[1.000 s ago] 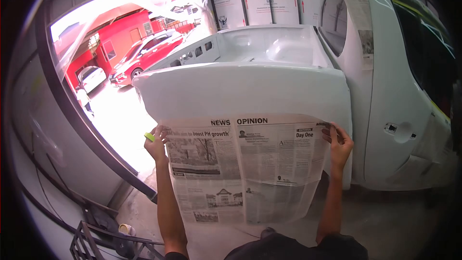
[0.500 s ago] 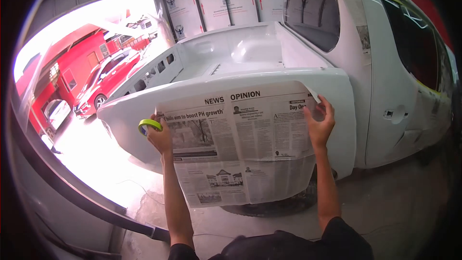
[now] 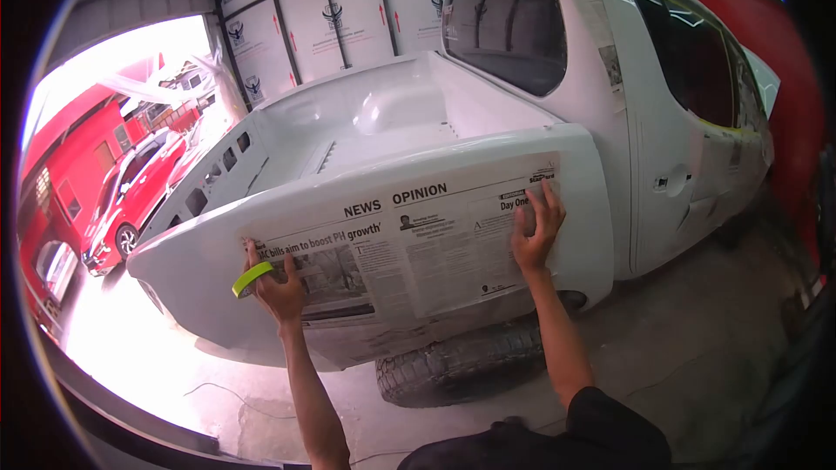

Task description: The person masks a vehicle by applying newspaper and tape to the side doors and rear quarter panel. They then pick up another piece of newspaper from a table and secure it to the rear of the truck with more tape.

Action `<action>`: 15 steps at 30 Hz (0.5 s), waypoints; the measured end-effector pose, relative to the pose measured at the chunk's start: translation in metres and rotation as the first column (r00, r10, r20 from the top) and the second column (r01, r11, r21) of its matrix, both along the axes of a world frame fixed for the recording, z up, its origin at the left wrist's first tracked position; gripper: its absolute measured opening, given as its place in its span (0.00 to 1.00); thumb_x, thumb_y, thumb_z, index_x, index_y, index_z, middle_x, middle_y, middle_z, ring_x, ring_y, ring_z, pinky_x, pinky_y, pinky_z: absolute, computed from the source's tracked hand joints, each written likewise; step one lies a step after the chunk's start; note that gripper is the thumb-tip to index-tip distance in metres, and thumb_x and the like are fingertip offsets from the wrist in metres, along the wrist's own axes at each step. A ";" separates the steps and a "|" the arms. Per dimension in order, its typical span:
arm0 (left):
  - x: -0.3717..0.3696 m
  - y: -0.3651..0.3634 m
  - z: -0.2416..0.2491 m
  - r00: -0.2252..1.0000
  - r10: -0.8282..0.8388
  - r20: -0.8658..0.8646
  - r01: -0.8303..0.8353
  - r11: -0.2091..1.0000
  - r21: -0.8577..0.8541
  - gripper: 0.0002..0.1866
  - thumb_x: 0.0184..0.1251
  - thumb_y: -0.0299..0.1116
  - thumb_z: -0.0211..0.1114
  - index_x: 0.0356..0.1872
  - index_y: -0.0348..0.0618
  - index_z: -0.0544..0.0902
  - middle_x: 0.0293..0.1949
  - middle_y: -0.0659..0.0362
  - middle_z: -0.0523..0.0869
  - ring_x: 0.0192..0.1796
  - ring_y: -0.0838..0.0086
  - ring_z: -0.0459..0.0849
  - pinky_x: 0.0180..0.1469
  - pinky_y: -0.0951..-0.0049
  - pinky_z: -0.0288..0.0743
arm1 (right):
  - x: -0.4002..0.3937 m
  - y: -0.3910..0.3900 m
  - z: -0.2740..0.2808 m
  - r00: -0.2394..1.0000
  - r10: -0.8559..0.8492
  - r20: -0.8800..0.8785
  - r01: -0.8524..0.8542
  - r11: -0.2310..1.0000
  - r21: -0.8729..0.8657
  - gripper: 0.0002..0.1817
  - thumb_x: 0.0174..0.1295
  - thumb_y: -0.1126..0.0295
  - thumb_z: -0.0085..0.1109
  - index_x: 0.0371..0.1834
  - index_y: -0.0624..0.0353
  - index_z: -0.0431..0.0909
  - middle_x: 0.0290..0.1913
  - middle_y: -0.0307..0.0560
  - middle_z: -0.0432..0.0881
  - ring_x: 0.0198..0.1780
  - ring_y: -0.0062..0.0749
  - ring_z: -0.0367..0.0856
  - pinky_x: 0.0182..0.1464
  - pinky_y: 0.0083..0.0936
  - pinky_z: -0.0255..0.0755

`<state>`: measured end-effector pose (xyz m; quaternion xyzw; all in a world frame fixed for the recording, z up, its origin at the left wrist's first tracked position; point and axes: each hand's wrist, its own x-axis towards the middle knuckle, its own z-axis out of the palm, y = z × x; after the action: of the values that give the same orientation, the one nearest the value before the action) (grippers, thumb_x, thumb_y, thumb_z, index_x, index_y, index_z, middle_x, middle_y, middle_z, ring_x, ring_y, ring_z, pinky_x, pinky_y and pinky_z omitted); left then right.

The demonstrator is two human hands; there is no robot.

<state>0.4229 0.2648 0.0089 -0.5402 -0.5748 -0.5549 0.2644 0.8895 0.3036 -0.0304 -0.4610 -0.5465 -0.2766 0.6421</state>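
Observation:
A newspaper sheet (image 3: 435, 244) lies spread against the white side panel of a pickup bed (image 3: 579, 178), its headlines upright. My left hand (image 3: 283, 296) presses near the sheet's left edge with its index finger stretched up. A roll of bright green tape (image 3: 252, 278) hangs on that hand, held by the fingers. Toward the upper right of the sheet, my right hand (image 3: 535, 239) rests with its fingers spread on the paper. The sheet's lower part curves under the panel's bottom edge and is partly hidden.
Below the panel is a black tire (image 3: 461, 365). The truck's cab door (image 3: 644, 183) stands to the right, with masked windows above. A cable (image 3: 226, 389) runs over the concrete floor. Red cars (image 3: 131, 196) show through the opening at left.
The newspaper, held up in front of the truck before, now lies against its side panel. My right hand has gone from gripping the sheet's edge to spread fingers on it. The view has shifted right.

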 end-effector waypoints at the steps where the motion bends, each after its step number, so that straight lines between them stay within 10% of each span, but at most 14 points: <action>1: 0.000 0.000 0.000 0.999 0.018 -0.039 -0.017 1.000 0.007 0.37 0.66 0.32 0.75 0.76 0.37 0.74 0.76 0.44 0.76 0.77 0.47 0.72 0.79 0.52 0.63 | 0.002 0.002 -0.003 1.000 -0.012 -0.004 0.012 1.000 0.007 0.19 0.72 0.70 0.65 0.65 0.56 0.82 0.77 0.52 0.75 0.74 0.55 0.71 0.75 0.49 0.67; 15: -0.014 0.035 -0.024 0.960 0.171 -0.223 -0.110 0.959 0.261 0.27 0.77 0.34 0.64 0.73 0.35 0.77 0.74 0.46 0.80 0.74 0.51 0.78 0.77 0.54 0.65 | 0.009 -0.007 -0.001 0.996 0.094 -0.003 -0.094 0.994 -0.058 0.25 0.74 0.67 0.60 0.73 0.54 0.74 0.81 0.55 0.69 0.82 0.59 0.66 0.80 0.50 0.66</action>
<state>0.4089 0.3001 -0.0153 -0.5248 -0.5020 -0.5310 0.4366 0.8985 0.2965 -0.0317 -0.4532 -0.5753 -0.2303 0.6408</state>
